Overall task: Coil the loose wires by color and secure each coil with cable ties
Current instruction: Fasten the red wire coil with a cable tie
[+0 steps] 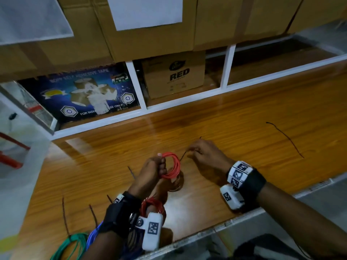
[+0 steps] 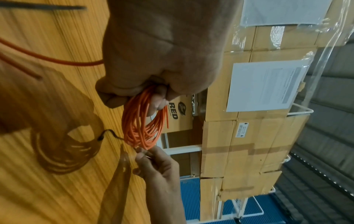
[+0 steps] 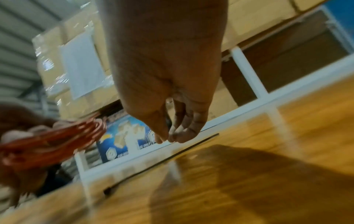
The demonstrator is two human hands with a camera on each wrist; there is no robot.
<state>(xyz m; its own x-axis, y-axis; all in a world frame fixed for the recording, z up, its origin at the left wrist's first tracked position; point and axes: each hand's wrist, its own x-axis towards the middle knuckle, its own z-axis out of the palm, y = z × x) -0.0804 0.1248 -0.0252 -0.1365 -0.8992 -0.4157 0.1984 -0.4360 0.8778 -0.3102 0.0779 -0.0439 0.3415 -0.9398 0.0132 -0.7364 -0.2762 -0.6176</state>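
My left hand [image 1: 161,167] is held above the wooden table [image 1: 244,113] with its fingers curled round an orange-red wire coil [image 1: 173,166]. In the left wrist view, the coil [image 2: 141,121] hangs below the fist [image 2: 134,94] with a loose end sticking out. Just right of the coil, my right hand [image 1: 192,151] pinches a black cable tie [image 1: 183,156] between thumb and fingertips [image 3: 173,137]. The tie [image 3: 191,147] slants low over the table, its head end [image 2: 100,137] near the coil. A second red wire bundle [image 1: 152,205] lies under my left wrist.
Loose black ties lie on the table: one far right [image 1: 285,137] and several at the front left [image 1: 64,214]. A green coil [image 1: 71,244] and a blue coil [image 1: 93,235] sit at the near left edge. Cardboard boxes [image 1: 172,77] fill white-framed shelves behind.
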